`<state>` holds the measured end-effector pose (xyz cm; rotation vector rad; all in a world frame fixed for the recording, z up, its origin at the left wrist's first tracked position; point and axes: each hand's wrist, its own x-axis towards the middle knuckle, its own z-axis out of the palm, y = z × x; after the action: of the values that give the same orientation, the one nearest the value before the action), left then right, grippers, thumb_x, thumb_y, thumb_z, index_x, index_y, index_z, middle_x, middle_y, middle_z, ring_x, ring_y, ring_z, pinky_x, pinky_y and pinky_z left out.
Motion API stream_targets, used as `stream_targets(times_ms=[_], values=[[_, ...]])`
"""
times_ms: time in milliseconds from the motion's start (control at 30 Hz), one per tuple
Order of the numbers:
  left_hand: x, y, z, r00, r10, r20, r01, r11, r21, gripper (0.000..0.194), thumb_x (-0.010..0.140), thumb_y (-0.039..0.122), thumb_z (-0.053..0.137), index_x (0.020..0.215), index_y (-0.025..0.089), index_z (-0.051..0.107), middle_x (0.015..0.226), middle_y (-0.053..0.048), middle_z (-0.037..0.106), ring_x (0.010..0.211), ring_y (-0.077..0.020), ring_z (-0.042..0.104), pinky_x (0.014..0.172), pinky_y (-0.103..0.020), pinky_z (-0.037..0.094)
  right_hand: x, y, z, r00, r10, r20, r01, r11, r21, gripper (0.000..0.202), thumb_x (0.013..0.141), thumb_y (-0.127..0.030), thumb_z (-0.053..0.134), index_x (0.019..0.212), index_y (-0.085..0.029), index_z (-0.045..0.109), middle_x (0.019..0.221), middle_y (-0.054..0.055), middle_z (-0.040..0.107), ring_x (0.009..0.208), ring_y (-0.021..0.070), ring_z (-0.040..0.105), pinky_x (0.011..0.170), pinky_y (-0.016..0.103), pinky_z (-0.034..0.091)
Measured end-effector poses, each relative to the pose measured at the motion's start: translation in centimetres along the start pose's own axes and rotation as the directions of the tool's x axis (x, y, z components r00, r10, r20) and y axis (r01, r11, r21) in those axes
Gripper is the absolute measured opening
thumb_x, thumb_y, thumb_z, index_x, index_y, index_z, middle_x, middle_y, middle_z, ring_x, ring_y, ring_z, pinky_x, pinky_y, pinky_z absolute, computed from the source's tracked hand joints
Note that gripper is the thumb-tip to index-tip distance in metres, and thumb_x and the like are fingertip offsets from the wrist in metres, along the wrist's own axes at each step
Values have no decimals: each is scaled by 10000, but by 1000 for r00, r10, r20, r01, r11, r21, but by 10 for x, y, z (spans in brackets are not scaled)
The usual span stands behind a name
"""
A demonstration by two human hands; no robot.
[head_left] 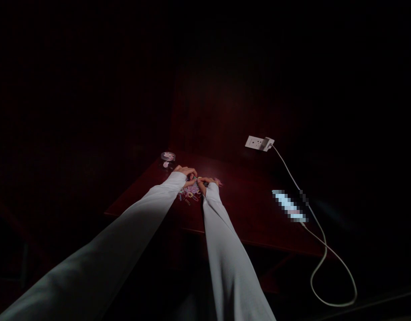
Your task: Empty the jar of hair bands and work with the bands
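On the dark red table lies a pile of small pastel hair ties, mostly pink and lilac, with a few single loops spread toward the near edge. My left hand reaches over the pile's far left side, its fingers bent and closed. From the right, my right hand meets it, fingers pinched together. Tiny teal and yellow bits show between the touching fingertips and look like hair ties, though they are too small to see clearly. Behind my left hand stands a clear round tub with pinkish contents.
A wall socket with a white charger sits at the back right. Its white cable loops down past the table's right side to a bright, blurred-out device on the table. The surroundings are very dark.
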<state>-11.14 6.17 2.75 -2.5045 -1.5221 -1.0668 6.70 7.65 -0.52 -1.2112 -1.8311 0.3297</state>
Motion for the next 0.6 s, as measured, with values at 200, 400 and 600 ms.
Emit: stream_targets(times_ms=[200, 400, 600], values=[[2, -7, 6, 999, -43, -3, 43, 999, 26, 81, 823, 296, 654, 826, 217, 670, 761, 18, 690, 804, -177, 602, 821, -328, 339, 1, -1, 0, 1000, 24, 3, -24, 1000, -14, 205, 857, -369, 632, 849, -231, 785, 912, 43, 757, 909, 219, 598, 927, 351, 369], [2, -5, 4, 1000, -22, -5, 22, 999, 32, 62, 830, 271, 652, 832, 212, 671, 759, 20, 682, 812, -175, 602, 822, -327, 328, 0, -3, -2, 999, 19, 44, -16, 998, -63, 136, 843, -290, 653, 837, -231, 775, 891, 26, 744, 914, 203, 588, 974, 363, 340], [3, -4, 5, 1000, 13, 5, -13, 999, 48, 87, 837, 292, 649, 821, 208, 663, 751, 23, 690, 803, -169, 599, 814, -325, 323, -2, -5, -2, 999, 7, 48, -3, 998, -70, 149, 858, -305, 651, 880, -249, 788, 857, 21, 724, 887, 204, 567, 933, 347, 359]])
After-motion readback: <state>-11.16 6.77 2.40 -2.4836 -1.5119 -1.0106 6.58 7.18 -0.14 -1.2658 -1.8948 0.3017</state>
